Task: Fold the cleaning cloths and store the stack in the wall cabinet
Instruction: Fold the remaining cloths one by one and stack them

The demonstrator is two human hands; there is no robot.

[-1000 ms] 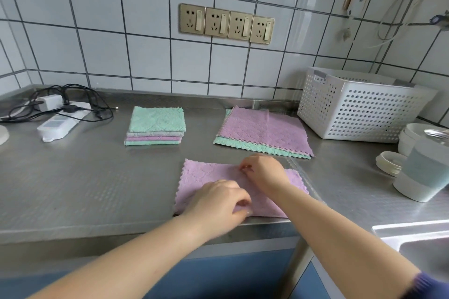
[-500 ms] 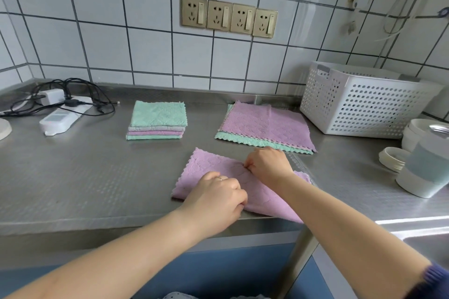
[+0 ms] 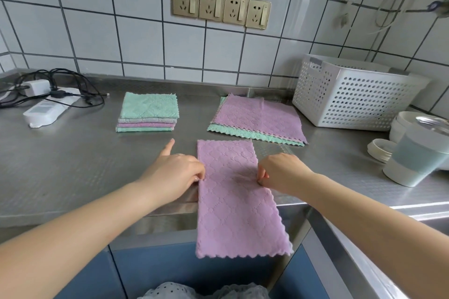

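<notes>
A purple cloth (image 3: 233,196), folded into a long strip, lies lengthwise toward me, and its near half hangs over the steel counter's (image 3: 73,165) front edge. My left hand (image 3: 177,172) pinches the strip's left edge, with the index finger pointing away. My right hand (image 3: 281,172) pinches the right edge at the same height. A stack of folded cloths (image 3: 148,111), green on top, sits at the back left. Unfolded cloths (image 3: 257,119), purple over green, lie flat at the back right.
A white perforated basket (image 3: 352,99) stands at the back right. In front of it are a white and blue cup (image 3: 413,162), bowls and a lid (image 3: 379,150). A power strip with black cables (image 3: 46,102) lies at the far left. A sink edge (image 3: 425,213) runs along the right.
The purple cloth lay crosswise with both hands at its middle. Now it is a narrow strip turned lengthwise, hanging over the front edge, and my hands have moved apart to its sides.
</notes>
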